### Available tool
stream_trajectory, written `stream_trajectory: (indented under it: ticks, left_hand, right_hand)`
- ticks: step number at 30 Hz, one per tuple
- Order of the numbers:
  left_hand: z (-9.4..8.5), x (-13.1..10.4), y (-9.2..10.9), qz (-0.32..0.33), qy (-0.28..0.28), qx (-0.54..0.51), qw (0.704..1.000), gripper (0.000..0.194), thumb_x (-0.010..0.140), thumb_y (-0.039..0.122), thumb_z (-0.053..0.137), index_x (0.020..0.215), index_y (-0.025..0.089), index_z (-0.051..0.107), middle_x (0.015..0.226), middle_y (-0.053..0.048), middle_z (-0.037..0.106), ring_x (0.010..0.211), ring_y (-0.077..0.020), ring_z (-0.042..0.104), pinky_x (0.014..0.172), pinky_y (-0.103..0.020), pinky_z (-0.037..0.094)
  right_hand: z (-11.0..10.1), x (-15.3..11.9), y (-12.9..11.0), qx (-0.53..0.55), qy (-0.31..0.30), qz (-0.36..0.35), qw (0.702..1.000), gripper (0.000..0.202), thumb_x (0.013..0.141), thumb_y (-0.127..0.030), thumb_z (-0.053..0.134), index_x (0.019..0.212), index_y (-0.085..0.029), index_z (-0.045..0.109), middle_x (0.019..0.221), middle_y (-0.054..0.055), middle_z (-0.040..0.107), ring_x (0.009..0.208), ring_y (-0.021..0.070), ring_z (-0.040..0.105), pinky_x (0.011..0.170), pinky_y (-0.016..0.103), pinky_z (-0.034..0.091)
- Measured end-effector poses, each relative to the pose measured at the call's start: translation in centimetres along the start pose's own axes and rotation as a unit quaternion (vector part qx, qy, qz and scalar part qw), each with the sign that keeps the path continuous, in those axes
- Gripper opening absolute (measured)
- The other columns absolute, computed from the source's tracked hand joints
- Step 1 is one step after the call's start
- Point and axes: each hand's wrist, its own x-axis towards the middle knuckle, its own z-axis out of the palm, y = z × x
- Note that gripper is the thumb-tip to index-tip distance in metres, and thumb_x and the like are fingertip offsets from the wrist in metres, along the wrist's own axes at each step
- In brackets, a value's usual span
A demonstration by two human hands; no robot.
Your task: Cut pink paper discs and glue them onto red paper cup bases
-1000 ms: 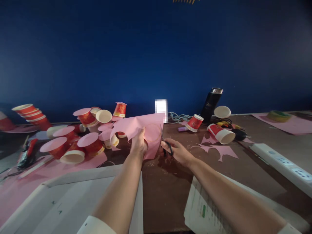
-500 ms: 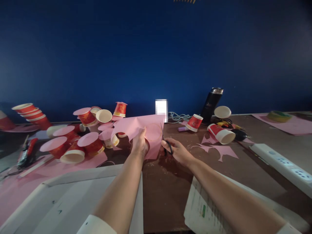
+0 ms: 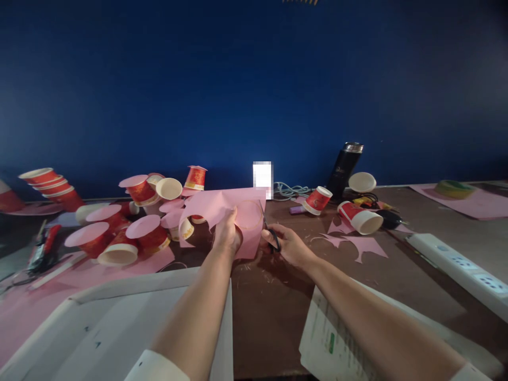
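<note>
My left hand grips a sheet of pink paper, thumb on top and the other fingers underneath. Round pieces are cut out of the sheet's near left edge, and a circle outline is drawn on its right part. In my right hand is a pair of black-handled scissors, fingers through the loops. Their blades point away from me at the paper's right edge, beside the drawn circle. Left of my left hand stand and lie several red paper cups, some topped with pink paper discs.
A white box lid lies front left, a printed sheet front right. Pink scraps, a toppled cup, a black bottle and a white power strip are on the right. A stack of cups leans far left.
The scissors' handles have come closer together and the blades look more closed. Both hands stay in nearly the same place, and the paper has shifted only slightly.
</note>
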Motion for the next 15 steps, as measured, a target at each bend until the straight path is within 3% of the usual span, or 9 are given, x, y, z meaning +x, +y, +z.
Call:
stream_trajectory:
  ticks: [6,15]
  left_hand:
    - [-0.2,0.3,-0.3,-0.003,0.002,-0.012,1.000,0.025,0.070,0.036,0.072,0.083,0.015,0.068,0.087,-0.007,0.070,0.092,-0.0221,0.066,0.096,-0.036,0.045]
    - [0.6,-0.6,0.8,-0.041,-0.004,-0.057,0.998,0.023,0.072,0.033,0.072,0.084,0.013,0.068,0.086,-0.007,0.070,0.082,-0.0194,0.067,0.094,-0.037,0.047]
  right_hand:
    - [-0.1,0.1,0.1,-0.019,0.003,-0.005,1.000,0.046,0.076,-0.063,0.060,0.079,-0.017,0.059,0.060,-0.001,0.055,0.056,0.0118,0.049,0.054,0.024,0.037]
    - [-0.4,0.3,0.3,-0.048,-0.006,-0.018,0.999,0.044,0.078,-0.061,0.059,0.077,-0.017,0.059,0.059,-0.002,0.054,0.055,0.0112,0.047,0.051,0.023,0.035]
